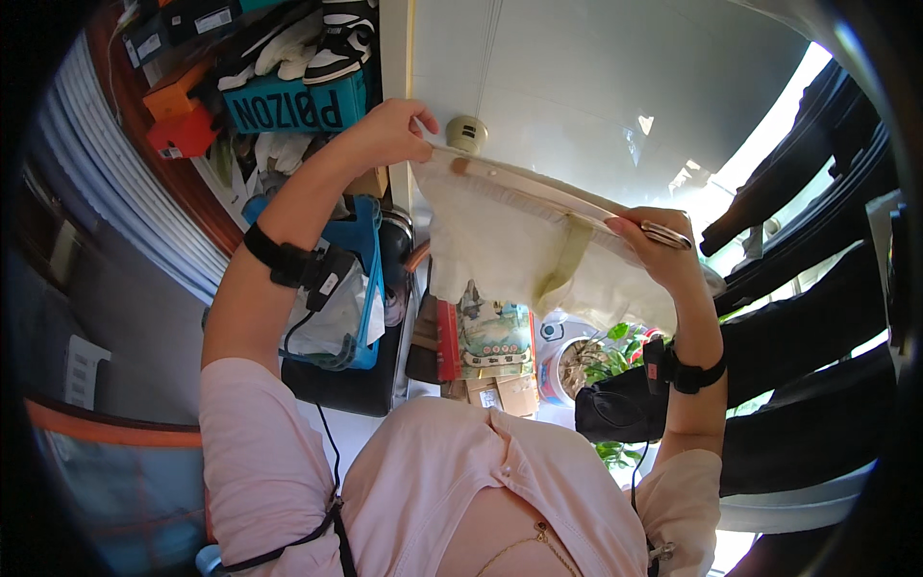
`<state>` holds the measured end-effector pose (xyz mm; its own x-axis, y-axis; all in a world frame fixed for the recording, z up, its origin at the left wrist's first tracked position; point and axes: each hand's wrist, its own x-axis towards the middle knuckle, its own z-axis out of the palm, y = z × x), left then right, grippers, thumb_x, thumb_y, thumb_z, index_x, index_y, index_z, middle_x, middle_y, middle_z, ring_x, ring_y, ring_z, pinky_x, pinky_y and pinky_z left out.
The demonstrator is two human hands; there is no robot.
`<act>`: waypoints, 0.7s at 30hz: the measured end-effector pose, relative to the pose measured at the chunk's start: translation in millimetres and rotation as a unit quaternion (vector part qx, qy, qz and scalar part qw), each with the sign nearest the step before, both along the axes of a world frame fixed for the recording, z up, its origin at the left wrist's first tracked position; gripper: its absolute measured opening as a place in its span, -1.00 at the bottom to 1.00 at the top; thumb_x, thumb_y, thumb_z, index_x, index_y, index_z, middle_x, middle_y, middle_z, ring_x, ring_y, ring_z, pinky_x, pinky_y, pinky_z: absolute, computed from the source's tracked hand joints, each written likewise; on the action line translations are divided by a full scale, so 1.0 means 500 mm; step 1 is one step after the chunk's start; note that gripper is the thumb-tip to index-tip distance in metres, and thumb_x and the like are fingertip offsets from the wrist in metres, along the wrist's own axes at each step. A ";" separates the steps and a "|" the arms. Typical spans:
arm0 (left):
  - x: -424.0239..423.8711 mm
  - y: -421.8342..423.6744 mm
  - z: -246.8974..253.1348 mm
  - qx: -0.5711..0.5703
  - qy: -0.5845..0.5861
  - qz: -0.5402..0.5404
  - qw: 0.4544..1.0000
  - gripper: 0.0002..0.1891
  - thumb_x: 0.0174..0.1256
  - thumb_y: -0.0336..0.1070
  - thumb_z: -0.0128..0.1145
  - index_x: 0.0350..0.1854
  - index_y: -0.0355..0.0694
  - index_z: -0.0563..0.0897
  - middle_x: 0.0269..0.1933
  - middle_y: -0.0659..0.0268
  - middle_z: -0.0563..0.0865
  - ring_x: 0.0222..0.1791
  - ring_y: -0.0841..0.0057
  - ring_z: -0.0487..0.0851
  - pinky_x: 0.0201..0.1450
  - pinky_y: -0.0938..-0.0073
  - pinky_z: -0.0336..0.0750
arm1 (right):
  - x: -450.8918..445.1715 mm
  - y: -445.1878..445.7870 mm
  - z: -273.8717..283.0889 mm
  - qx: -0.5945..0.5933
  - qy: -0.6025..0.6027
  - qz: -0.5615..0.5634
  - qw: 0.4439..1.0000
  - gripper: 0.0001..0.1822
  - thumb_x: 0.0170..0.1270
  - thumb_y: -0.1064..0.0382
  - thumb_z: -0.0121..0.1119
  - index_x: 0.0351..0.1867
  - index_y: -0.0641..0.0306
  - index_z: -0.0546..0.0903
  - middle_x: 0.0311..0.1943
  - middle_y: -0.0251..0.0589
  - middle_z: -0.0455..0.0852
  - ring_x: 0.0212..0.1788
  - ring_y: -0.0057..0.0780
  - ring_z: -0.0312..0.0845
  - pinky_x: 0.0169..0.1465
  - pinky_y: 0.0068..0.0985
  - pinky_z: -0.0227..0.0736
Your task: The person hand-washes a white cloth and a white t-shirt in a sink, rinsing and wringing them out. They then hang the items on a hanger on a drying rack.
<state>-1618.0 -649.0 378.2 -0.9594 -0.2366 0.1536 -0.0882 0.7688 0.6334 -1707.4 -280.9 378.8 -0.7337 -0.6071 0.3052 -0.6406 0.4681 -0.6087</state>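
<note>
A thin, whitish piece of cloth (490, 238) with a band-like upper edge hangs in front of me, light showing through it. My left hand (400, 130) pinches one end of this edge between thumb and fingertips. At the other end, my right hand (660, 245) grips the band with the thumb on the near side. A small, shiny oval metal object (666, 235) shows at the right hand; what it is, I cannot tell. The band slopes down towards the right. A darker greenish strip (566, 260) runs down the cloth, and its lower part hangs in loose folds.
Shoes (339, 43) sit on a teal shoebox (296, 104) at upper left. Below them, a blue plastic basket (371, 288) stands on a black seat (346, 389). Beyond the cloth are a printed box (497, 339) and a potted plant (570, 368). Dark clothes (800, 360) hang at right.
</note>
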 end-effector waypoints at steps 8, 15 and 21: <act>-0.066 0.108 0.015 -0.084 0.018 -0.080 0.993 -0.64 -0.06 -0.21 0.35 -0.18 -0.26 0.68 -0.29 0.19 0.71 -0.28 0.37 0.69 -0.22 0.39 0.55 | -0.034 -0.030 -0.025 0.025 0.016 -0.008 1.000 -0.66 0.20 0.02 0.44 -0.34 0.32 0.77 -0.51 -0.18 0.77 -0.50 -0.53 0.64 -0.35 -0.54 0.51; -0.100 0.158 -0.028 -0.160 0.210 -0.123 0.957 -0.59 0.13 0.11 0.33 -0.24 -0.17 0.71 -0.39 0.25 0.72 -0.30 0.28 0.69 -0.22 0.32 0.54 | -0.044 -0.069 0.016 -0.017 -0.081 0.020 0.996 -0.70 0.24 0.14 0.40 -0.41 0.40 0.75 -0.69 -0.33 0.52 -0.64 -0.60 0.45 -0.54 -0.58 0.29; -0.078 0.165 -0.008 -0.156 0.200 -0.128 0.959 -0.55 0.21 0.20 0.25 -0.27 -0.15 0.71 -0.48 0.27 0.70 -0.38 0.22 0.69 -0.29 0.30 0.51 | -0.048 -0.044 0.047 -0.053 -0.142 0.004 0.988 -0.74 0.22 0.19 0.41 -0.21 0.37 0.74 -0.54 -0.30 0.70 -0.52 -0.65 0.61 -0.46 -0.71 0.42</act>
<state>-1656.9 -566.6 374.2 -0.8294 0.1161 0.5464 0.3310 0.8901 0.3132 -1731.4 -303.0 402.1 -0.7946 -0.5886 0.1490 -0.4395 0.3881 -0.8101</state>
